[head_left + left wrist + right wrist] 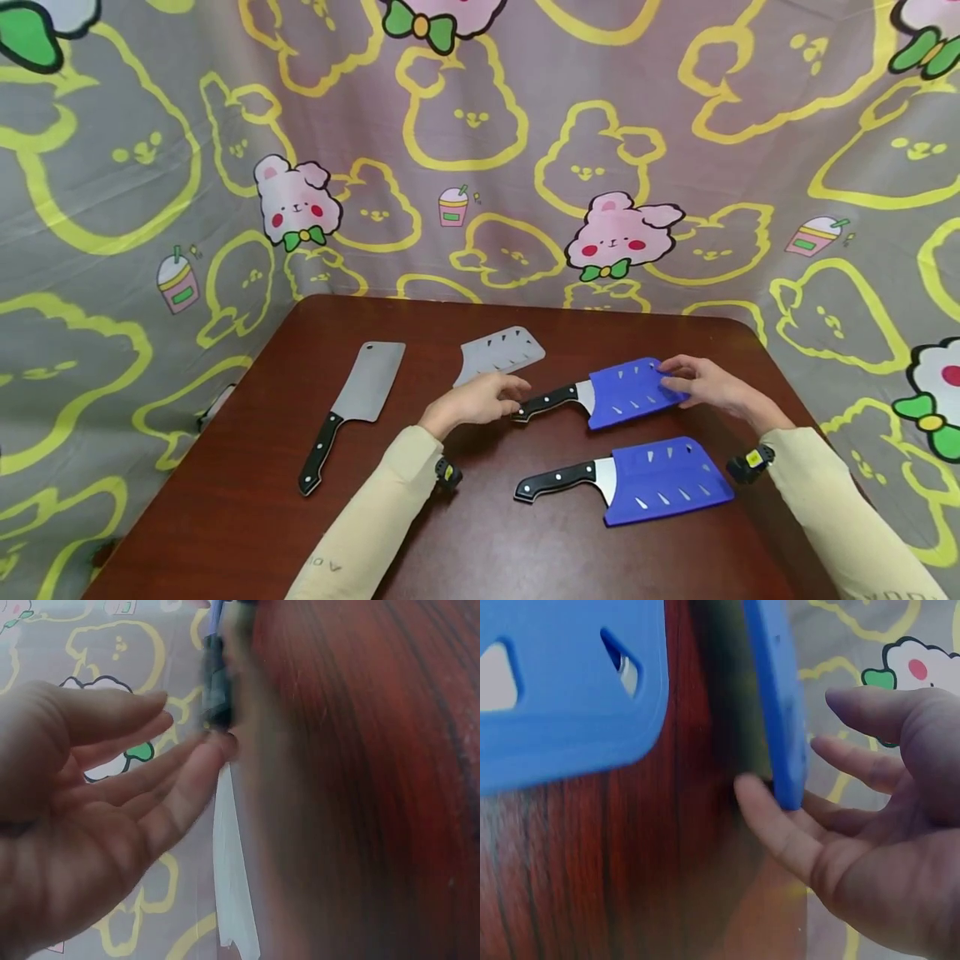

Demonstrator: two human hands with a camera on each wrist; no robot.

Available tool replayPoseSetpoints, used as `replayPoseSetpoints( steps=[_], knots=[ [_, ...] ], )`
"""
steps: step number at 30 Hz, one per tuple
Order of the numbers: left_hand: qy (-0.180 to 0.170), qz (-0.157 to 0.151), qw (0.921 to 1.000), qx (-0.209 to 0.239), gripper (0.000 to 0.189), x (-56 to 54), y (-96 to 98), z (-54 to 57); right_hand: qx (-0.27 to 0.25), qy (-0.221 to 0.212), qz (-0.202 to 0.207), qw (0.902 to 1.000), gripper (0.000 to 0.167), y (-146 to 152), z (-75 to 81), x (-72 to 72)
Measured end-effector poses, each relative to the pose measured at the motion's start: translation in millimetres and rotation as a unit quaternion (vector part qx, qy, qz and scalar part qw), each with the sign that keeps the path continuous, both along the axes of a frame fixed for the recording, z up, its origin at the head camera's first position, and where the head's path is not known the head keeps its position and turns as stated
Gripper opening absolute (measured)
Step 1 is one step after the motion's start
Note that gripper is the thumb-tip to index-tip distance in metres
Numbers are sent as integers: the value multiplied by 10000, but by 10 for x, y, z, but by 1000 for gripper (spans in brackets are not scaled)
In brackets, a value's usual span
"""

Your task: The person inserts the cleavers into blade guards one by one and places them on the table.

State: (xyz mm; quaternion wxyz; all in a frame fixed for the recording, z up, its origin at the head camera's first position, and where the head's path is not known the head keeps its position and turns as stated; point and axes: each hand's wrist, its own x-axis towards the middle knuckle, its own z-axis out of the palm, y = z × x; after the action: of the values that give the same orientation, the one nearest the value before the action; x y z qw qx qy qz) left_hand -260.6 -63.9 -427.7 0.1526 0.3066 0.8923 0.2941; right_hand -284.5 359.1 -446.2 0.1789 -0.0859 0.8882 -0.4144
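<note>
A cleaver in a blue blade guard point(633, 392) lies between my hands, its black handle point(551, 401) pointing left. My left hand point(477, 402) is at the handle's end. In the left wrist view its fingertips point(217, 746) meet the handle's butt while the thumb stays apart. At the guard's far end is my right hand point(705, 385). The right wrist view has its fingers point(780, 832) at the guard's edge, with the thumb point(870, 709) away from it. Nearer to me lies a second cleaver in a blue guard point(667, 482).
A bare cleaver point(371, 382) lies on the left of the brown table point(225, 467), its black handle toward me. Behind my left hand is a whitish blade guard point(504, 350), partly hidden. A patterned cloth point(480, 167) hangs behind the table.
</note>
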Motion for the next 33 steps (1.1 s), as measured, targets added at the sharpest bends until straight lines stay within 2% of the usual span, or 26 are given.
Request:
replayPoseSetpoints(
  steps=[4, 10, 19, 22, 28, 33],
  knots=[
    [-122, 108, 9998, 135, 38, 11, -81, 45, 325, 243, 44, 9992, 47, 37, 31, -13],
    [19, 291, 9994, 176, 36, 39, -234, 116, 628, 583, 48, 9963, 41, 10, 65, -3],
    [222, 720, 9970, 197, 30, 119, -616, 243, 788, 1203, 52, 9896, 32, -285, 97, -34],
    [337, 843, 9957, 183, 31, 176, -740, 319, 758, 1361, 101, 9877, 33, -401, 106, -54],
    [470, 848, 9951, 182, 35, 321, -923, 505, 821, 1725, 141, 9815, 42, -624, 140, -104],
    [653, 1067, 9921, -85, 47, 425, -1136, 568, 905, 1880, 340, 9774, 49, -825, 154, -173]
  ],
)
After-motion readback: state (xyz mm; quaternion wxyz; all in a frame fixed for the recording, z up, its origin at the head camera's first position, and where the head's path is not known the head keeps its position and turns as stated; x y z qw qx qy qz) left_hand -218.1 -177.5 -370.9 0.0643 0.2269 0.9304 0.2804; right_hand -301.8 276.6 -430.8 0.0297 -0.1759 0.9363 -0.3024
